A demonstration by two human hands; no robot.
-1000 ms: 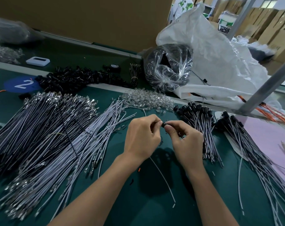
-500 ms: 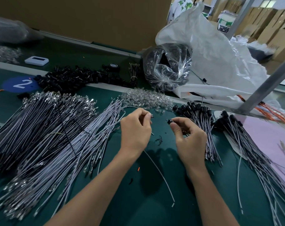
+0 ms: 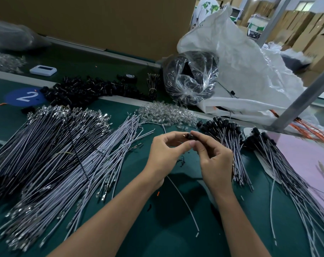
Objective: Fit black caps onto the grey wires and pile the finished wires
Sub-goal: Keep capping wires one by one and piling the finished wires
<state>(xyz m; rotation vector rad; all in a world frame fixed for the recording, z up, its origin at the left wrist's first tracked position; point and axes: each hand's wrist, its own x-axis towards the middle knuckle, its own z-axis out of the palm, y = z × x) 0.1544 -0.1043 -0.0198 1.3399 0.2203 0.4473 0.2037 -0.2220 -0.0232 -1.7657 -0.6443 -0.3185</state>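
A dark green surface (image 3: 176, 243) runs before a brown board (image 3: 102, 21); cardboard boxes (image 3: 305, 25) stack far right behind a slanting grey post (image 3: 300, 104).

A factory assembly line: a green conveyor belt (image 3: 157, 238) bears a blue station disc (image 3: 26, 96) marked 2 near its left edge, with bulk heaps of grey wires (image 3: 52, 154) and black caps (image 3: 83, 89) beside it. Stacked cardboard cartons (image 3: 305, 30) fill the hall beyond the far right corner.

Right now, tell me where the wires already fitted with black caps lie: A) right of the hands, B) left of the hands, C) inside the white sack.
A: the capped wires fan out right of the right hand; the uncapped pile left of the left hand shows bare metal ends.
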